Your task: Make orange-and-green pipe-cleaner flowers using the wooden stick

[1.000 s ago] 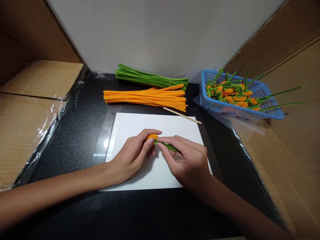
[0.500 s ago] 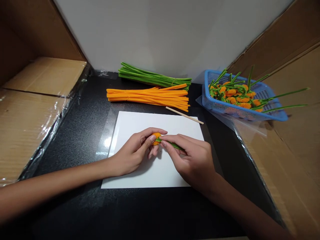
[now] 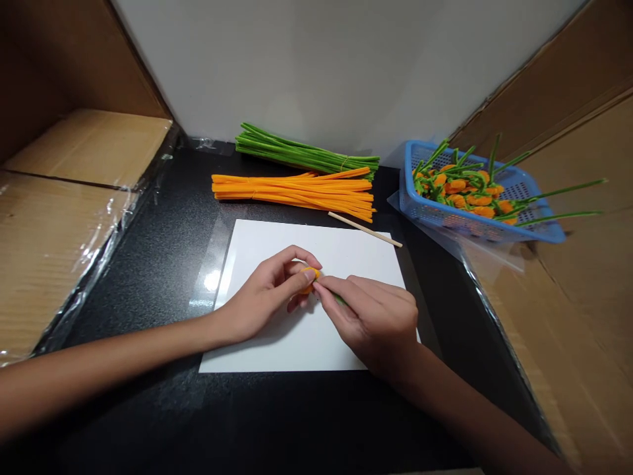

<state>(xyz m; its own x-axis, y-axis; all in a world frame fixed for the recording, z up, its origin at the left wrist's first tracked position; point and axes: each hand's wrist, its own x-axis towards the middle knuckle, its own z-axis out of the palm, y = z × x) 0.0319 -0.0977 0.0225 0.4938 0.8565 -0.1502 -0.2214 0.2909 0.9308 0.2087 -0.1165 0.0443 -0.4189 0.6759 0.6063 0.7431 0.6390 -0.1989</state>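
Note:
Above a white sheet [image 3: 277, 349], my left hand [image 3: 271, 290] is closed with thumb and fingers around a small orange fuzzy pipe-cleaner piece [image 3: 311, 271]. My right hand [image 3: 378, 313] pinches a green pipe cleaner [image 3: 339, 299] right beside it, with thumb and forefinger touching the orange piece's near right side. Most of the green stem lies hidden under the right hand. Fingers cover much of the orange piece, so its full shape does not show.
Behind the sheet lie a bundle of orange pipe cleaners [image 3: 291, 187] and a green bundle [image 3: 301, 150]. A thin wooden stick [image 3: 364, 229] crosses the sheet's far right corner. At the back right, a blue basket [image 3: 409, 171] holds several orange-and-green pieces. Cardboard [image 3: 64, 231] walls both sides.
The left fingers have shifted and curled more over the orange piece. My right hand has turned slightly, its fingertips lower, and less green stem shows now.

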